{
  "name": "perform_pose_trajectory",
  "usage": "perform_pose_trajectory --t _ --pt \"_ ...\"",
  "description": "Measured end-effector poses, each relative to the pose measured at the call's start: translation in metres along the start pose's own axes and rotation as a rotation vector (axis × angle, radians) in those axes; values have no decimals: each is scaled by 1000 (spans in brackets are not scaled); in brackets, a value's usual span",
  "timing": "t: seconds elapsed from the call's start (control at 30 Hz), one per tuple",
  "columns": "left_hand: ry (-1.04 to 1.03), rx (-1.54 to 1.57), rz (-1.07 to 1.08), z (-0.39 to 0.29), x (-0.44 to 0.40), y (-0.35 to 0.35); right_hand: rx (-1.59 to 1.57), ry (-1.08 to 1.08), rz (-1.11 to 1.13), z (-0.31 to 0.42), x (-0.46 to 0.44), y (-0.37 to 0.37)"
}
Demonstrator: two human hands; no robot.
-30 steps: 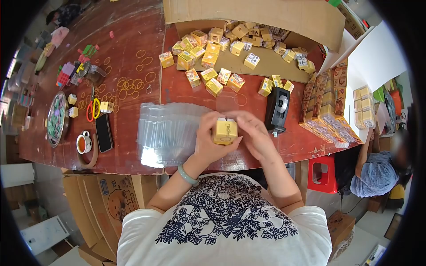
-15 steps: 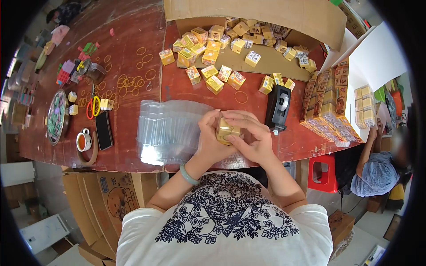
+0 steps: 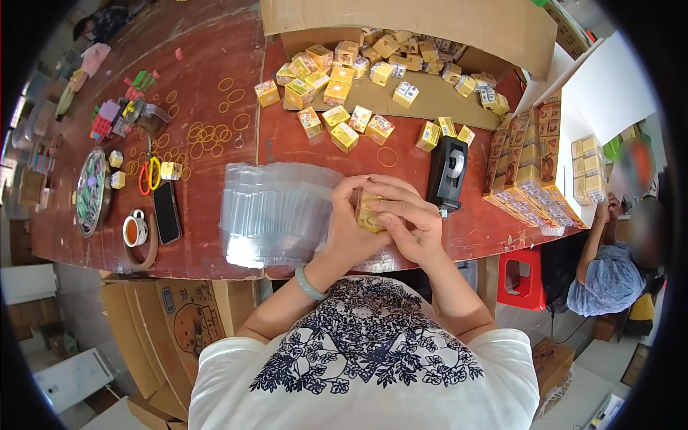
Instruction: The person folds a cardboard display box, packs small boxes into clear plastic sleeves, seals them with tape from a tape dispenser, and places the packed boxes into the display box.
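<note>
Between my two hands is a small yellow box, partly covered by my fingers. My left hand wraps its left side, with a pale green bangle on that wrist. From the right, my right hand lays its fingers across the box's top and side. Left of my hands lies a stack of clear plastic sheets or sleeves. A black tape dispenser stands right of my hands. Several small yellow boxes sit loose beyond them, and one rubber band lies nearer.
An open carton at the back holds many small boxes. Filled orange display boxes stand at right. On the left are rubber bands, scissors, a phone, a cup and a tray. Another person sits at far right.
My fingers have shifted over the yellow box, my right hand closing further across it. The box has turned a little and less of it shows. Other things stay put.
</note>
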State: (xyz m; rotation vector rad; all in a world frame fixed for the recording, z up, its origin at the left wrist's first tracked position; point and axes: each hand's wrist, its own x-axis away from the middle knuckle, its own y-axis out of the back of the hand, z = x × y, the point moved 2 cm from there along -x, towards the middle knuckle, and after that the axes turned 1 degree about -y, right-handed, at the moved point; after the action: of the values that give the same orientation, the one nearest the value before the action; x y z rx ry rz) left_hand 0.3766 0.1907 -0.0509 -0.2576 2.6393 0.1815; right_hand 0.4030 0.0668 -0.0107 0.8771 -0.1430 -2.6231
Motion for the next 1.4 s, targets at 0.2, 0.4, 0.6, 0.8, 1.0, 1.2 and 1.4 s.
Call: perform_pose_trajectory --t 0.2,0.4,0.6,0.8,1.0,1.2,1.4 --pt "-161 -182 306 -4 -4 -10 115 -72 -358 0 35 25" --pt "-453 -427 745 17 6 -49 303 -468 -843 -58 101 89" --pt "-553 -721 776 20 15 -76 -59 -808 -737 -75 109 98" --pt "-522 -763 757 18 18 -79 -208 -755 -804 -68 130 79" --pt "-482 -765 785 16 17 -78 271 -693 -704 -68 148 65" --pt "-117 -125 722 10 -7 -59 105 -687 -597 6 113 92" --pt "260 100 947 -11 -34 -53 -73 -489 -70 41 33 113"
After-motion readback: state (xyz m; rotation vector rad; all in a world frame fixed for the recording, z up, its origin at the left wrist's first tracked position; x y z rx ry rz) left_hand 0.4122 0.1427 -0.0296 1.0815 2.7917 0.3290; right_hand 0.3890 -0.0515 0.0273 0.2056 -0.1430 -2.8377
